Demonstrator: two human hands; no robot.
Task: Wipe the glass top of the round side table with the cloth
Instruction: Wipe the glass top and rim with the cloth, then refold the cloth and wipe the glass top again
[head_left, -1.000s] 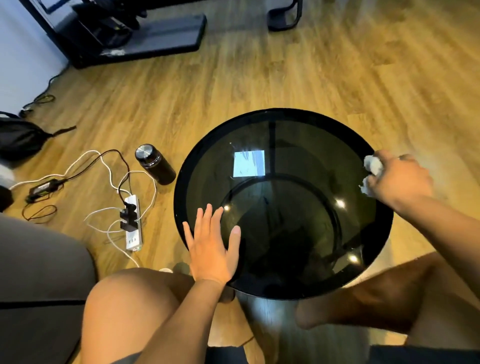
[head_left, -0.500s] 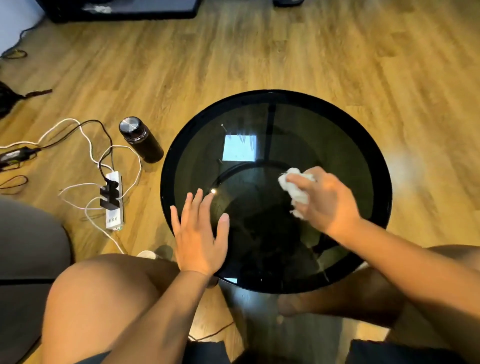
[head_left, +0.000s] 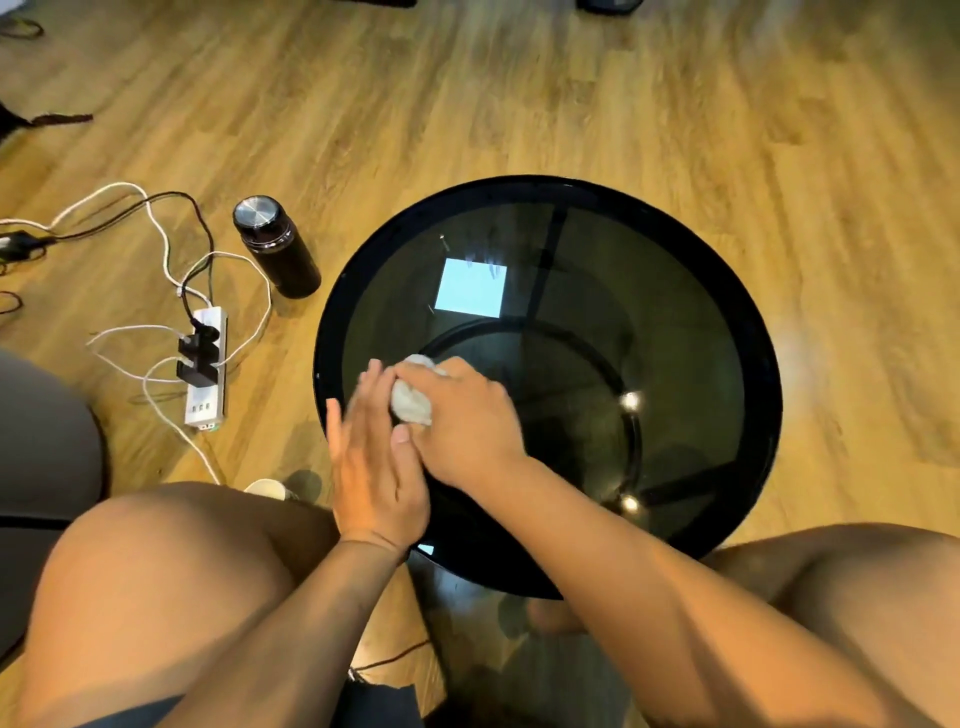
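The round side table (head_left: 748, 322) has a dark glass top with a black rim and stands on the wooden floor in front of my knees. My right hand (head_left: 467, 421) is shut on a crumpled white cloth (head_left: 410, 402) and presses it on the glass at the table's near left part. My left hand (head_left: 371, 467) lies flat on the left edge of the glass, fingers together and straight, touching the cloth and my right hand. Part of the cloth is hidden under my right fingers.
A dark bottle with a metal cap (head_left: 275, 247) stands on the floor left of the table. A white power strip (head_left: 207, 374) with plugs and several cables lies further left. A small white cup (head_left: 267, 488) sits by my left knee. Grey furniture (head_left: 41, 436) is at far left.
My right hand has swept the cloth across the glass from the right rim to the near left side, reaching my left hand. The left hand stayed on the left edge, its fingers drawing together.
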